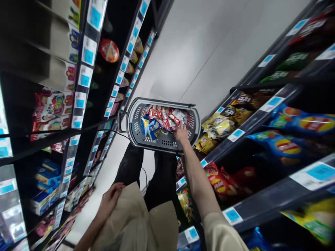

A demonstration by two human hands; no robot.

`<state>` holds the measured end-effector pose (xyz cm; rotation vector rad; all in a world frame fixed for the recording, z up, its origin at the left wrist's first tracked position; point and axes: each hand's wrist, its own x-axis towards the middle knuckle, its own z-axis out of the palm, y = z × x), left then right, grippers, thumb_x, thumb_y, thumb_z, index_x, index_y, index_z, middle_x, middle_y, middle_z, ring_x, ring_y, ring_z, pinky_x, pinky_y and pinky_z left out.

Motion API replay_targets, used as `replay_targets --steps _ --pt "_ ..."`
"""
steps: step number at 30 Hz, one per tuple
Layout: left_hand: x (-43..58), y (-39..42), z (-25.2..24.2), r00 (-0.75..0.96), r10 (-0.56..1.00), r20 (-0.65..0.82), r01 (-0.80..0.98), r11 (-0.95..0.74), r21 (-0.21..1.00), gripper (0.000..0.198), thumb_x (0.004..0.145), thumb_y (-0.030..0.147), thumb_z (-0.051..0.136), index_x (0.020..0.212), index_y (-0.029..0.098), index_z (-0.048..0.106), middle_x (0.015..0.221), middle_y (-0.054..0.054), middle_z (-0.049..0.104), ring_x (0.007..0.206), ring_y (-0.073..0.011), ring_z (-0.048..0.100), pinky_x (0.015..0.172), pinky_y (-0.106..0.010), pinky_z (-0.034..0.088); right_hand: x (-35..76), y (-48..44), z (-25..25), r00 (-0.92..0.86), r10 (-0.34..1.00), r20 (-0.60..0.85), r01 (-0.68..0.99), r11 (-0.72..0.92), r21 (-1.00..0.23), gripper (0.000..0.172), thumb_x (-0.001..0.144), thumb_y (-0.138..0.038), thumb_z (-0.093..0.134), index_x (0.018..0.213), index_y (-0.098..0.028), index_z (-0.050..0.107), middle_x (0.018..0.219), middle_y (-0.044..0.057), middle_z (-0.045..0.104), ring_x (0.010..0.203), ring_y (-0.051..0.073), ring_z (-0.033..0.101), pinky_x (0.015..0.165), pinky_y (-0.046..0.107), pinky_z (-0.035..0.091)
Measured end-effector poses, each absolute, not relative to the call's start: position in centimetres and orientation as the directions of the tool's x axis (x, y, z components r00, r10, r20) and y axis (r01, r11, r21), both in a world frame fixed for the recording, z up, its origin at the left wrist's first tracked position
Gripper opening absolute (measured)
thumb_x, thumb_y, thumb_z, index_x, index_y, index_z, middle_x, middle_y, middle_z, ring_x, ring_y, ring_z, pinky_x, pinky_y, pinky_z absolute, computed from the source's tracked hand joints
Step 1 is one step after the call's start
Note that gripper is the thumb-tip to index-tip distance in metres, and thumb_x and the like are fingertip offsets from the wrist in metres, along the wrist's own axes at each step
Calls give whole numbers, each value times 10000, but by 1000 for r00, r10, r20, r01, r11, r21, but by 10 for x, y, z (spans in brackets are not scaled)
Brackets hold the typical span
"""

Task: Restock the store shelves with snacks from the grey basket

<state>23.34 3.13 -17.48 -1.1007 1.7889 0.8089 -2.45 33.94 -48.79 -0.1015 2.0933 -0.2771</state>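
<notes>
A grey shopping basket [136,137] with perforated walls stands on the floor in front of my legs. Inside it lie several red and white snack packets [159,113] and a blue snack packet [150,127]. My right hand [181,134] reaches down into the basket's right side, its fingers closed at a red and white snack packet [176,116]; the fingertips are partly hidden. Beside my left thigh, at the hem of my beige shirt [131,205], hangs my left hand [112,197], fingers loosely bent and holding nothing.
Shelves with price tags [85,80] rise on the left, carrying red snack bags [53,108] and blue boxes [47,181]. On the right, shelves hold blue chip bags [285,146] and yellow packets [218,125]. Pale floor [193,45] runs between them. A thin black cable [119,133] passes near the basket handle.
</notes>
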Motion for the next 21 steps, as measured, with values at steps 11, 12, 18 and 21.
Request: replay_targets --steps 11,12,18,21 --pt "258 24 -171 -275 -349 -896 -953 220 207 455 890 561 501 1139 235 697 1126 -60 809 1102 -279 750 1010 -399 580 -20 316 -429 -642 65 -764 380 893 -242 571 908 -213 481 1438 -9 545 1466 287 545 1325 333 525 1131 445 403" --pt "252 19 -166 -304 -360 -882 -947 213 240 446 882 556 503 1131 243 701 1113 -54 812 1101 -277 751 1011 -399 579 -17 310 -403 -657 97 -748 418 872 -254 526 898 -209 455 1352 4 614 1373 297 615 1291 337 569 1119 446 422" --pt "207 -8 -114 -585 -317 -747 -811 225 540 414 844 579 509 958 273 763 1057 -53 814 1075 -298 752 1017 -416 574 41 274 -203 -790 254 -558 499 795 -346 403 898 -381 416 808 -226 777 769 196 739 819 406 761 727 509 586" --pt "184 -12 -87 -757 -212 -618 -653 270 707 407 848 599 510 886 295 778 993 -76 807 1033 -315 750 998 -439 576 58 255 -120 -896 223 -383 410 746 -524 371 932 -507 521 682 -313 714 605 81 658 628 340 714 557 458 568"
